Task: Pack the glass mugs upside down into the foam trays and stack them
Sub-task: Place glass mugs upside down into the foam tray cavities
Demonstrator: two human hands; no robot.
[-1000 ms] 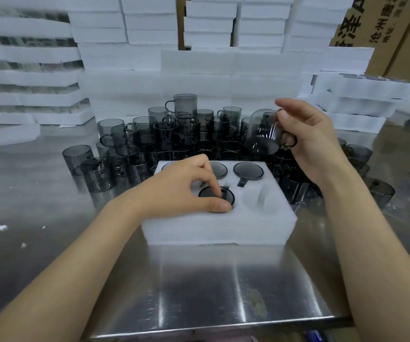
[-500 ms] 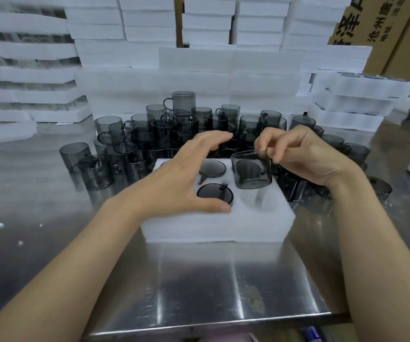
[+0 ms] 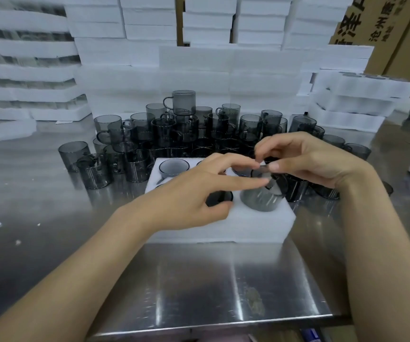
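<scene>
We see the grip of the right hand (image 3: pixel 307 161) narrow, thumb and curled fingertips pinching the top of a smoky grey glass mug (image 3: pixel 260 198); the left hand (image 3: pixel 189 196) has a slack grip, its straight fingers touching that mug. The mug stands upside down, half sunk in the near right pocket of a white foam tray (image 3: pixel 223 228) on the steel worktop (image 3: pixel 199 280), with a heap of grey glass mugs (image 3: pixel 174 134) just behind.

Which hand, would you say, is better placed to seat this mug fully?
Right: the right hand holds the mug from above, partly in the foam tray; the left hand only touches its side.
</scene>
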